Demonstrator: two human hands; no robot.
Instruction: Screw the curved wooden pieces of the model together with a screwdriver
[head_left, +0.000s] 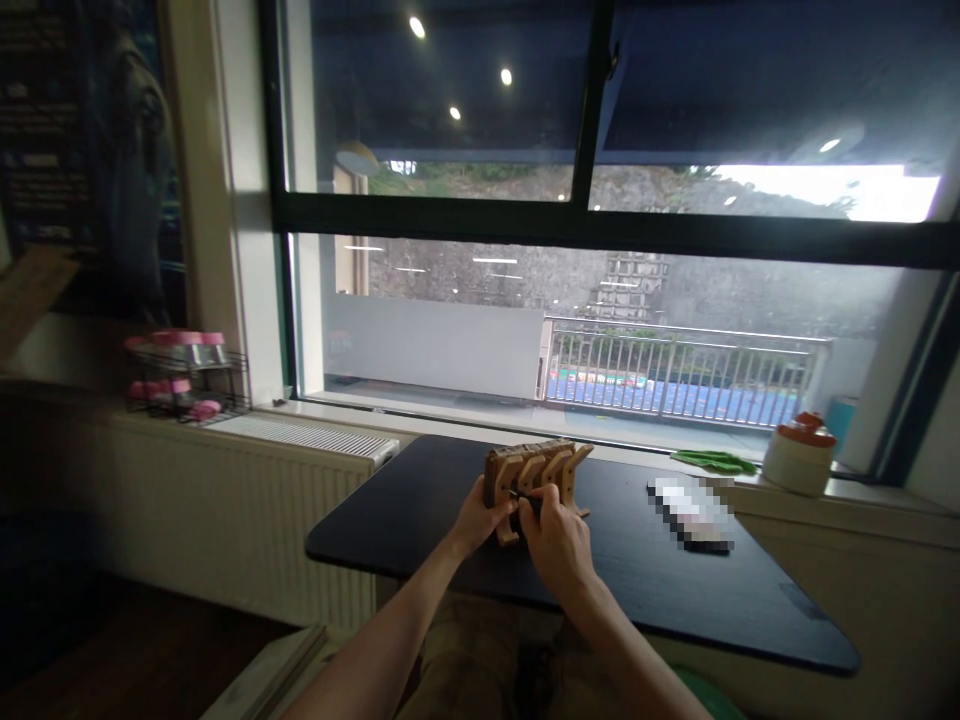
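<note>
A brown wooden rack (536, 465) with several slanted pegs along its front stands on the dark tabletop (420, 500). My left hand (480, 520) grips its left end, fingers partly behind the wood. In front of the pegs, the closed fingers of my right hand (556, 530) pinch a small dark thing (531, 502) against the rack. That thing is mostly hidden by my fingers, so its kind does not show. The fingertips of both hands come close together at the rack's lower front.
On the table's right lies a pixelated flat object (690, 515). A green cloth (714, 461) and a pale container with an orange top (799, 455) are on the windowsill. To the left are a radiator (247, 510) and a wire rack (187, 378) holding pink-lidded jars.
</note>
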